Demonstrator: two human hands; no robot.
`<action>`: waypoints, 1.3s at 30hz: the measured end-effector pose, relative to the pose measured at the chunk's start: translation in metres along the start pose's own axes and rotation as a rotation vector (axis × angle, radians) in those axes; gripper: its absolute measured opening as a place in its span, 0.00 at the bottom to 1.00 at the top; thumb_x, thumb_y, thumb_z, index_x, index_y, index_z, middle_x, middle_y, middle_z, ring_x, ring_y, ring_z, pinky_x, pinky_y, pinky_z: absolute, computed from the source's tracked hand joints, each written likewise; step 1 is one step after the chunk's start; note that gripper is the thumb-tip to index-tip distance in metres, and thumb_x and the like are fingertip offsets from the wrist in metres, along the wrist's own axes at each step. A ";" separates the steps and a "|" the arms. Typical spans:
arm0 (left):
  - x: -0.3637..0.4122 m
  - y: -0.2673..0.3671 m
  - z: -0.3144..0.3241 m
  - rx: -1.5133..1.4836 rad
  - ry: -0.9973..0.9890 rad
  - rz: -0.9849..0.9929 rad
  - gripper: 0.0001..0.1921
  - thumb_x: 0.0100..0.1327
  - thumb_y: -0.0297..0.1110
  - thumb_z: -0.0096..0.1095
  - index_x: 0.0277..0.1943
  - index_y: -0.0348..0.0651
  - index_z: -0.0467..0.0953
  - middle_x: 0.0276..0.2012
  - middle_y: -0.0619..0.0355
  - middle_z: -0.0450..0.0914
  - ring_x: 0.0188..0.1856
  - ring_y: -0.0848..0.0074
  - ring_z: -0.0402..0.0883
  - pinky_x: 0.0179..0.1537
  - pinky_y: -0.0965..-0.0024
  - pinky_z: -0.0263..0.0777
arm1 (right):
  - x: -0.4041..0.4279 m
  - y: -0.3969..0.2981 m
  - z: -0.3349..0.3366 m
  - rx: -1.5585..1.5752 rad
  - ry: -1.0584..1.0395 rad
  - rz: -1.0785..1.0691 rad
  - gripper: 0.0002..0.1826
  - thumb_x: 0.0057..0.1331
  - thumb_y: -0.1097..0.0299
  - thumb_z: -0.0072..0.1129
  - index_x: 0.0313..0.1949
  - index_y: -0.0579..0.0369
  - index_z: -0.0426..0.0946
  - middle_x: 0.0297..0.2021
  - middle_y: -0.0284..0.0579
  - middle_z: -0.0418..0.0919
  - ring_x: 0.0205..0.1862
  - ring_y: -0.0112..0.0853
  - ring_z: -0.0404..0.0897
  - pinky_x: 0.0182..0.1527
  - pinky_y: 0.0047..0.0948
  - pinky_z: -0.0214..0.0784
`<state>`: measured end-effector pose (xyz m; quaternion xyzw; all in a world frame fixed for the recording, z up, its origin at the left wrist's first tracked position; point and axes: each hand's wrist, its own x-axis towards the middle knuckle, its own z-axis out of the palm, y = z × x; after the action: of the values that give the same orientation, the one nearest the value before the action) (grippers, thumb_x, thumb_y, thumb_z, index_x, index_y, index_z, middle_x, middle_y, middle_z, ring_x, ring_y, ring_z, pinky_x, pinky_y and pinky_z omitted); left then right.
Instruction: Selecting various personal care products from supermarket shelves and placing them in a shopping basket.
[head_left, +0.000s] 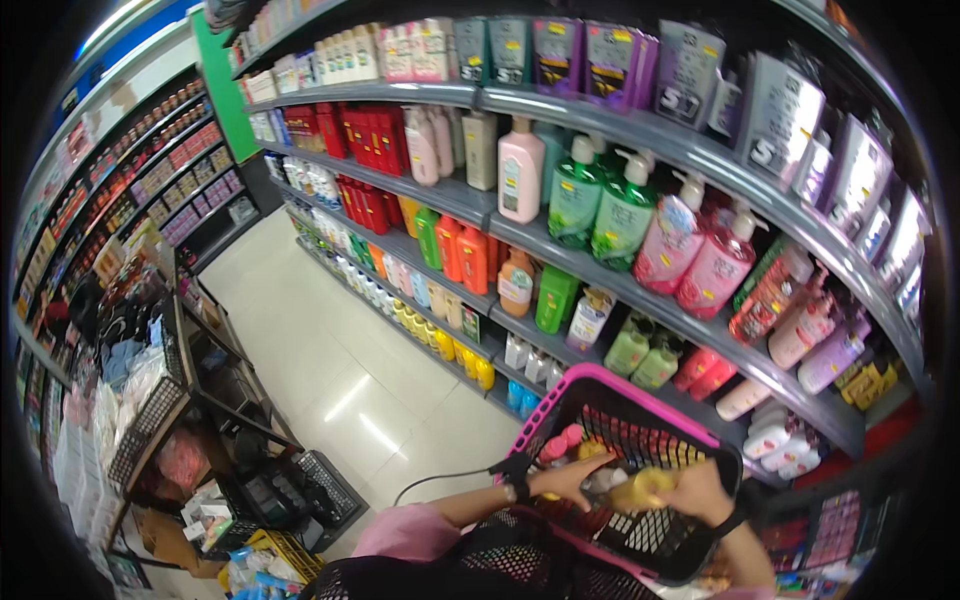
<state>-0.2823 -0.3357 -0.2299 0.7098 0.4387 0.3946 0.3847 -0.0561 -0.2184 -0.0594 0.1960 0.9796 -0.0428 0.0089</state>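
Note:
A black plastic shopping basket with a pink rim (626, 384) is right in front of me, against the shelves. Inside it lie several bottles, among them pink-capped ones (559, 444) at its left end. My right hand (697, 491) grips a yellowish bottle (643, 487) over the basket's middle. My left hand (574, 480) reaches into the basket with its fingers apart, close to a pale-capped bottle (609, 478); whether it touches that bottle is unclear. Other contents are partly hidden by my hands.
Curved grey shelves (570, 109) with pump bottles (626, 210) and boxed toiletries rise beyond the basket. To the left stand a rack with a black crate (146, 420) of goods and a yellow crate (300, 555) on the floor. A tiled aisle (322, 337) runs between rack and shelves.

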 end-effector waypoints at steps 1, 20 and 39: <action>0.015 0.018 -0.005 -0.147 -0.116 -0.002 0.55 0.38 0.36 0.78 0.66 0.34 0.46 0.64 0.45 0.55 0.66 0.64 0.54 0.66 0.66 0.48 | 0.005 -0.006 -0.031 -0.005 -0.015 0.050 0.29 0.50 0.37 0.54 0.18 0.54 0.79 0.11 0.49 0.71 0.14 0.43 0.73 0.21 0.39 0.65; 0.002 0.173 -0.017 -0.459 0.246 -0.123 0.36 0.44 0.29 0.74 0.57 0.35 0.64 0.48 0.56 0.74 0.51 0.74 0.73 0.53 0.70 0.66 | 0.068 0.011 -0.120 0.958 0.223 0.028 0.31 0.67 0.45 0.44 0.16 0.59 0.73 0.12 0.32 0.71 0.14 0.17 0.70 0.17 0.17 0.61; -0.132 0.142 -0.035 -0.417 0.420 -0.256 0.40 0.44 0.39 0.76 0.59 0.36 0.62 0.49 0.56 0.74 0.50 0.76 0.72 0.53 0.70 0.67 | 0.143 -0.094 -0.020 1.027 0.338 -0.110 0.20 0.65 0.63 0.50 0.16 0.59 0.64 0.13 0.27 0.60 0.19 0.16 0.59 0.21 0.23 0.51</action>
<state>-0.3089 -0.4965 -0.1192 0.4577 0.5037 0.5626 0.4694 -0.2246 -0.2481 -0.0367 0.1275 0.8294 -0.4841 -0.2479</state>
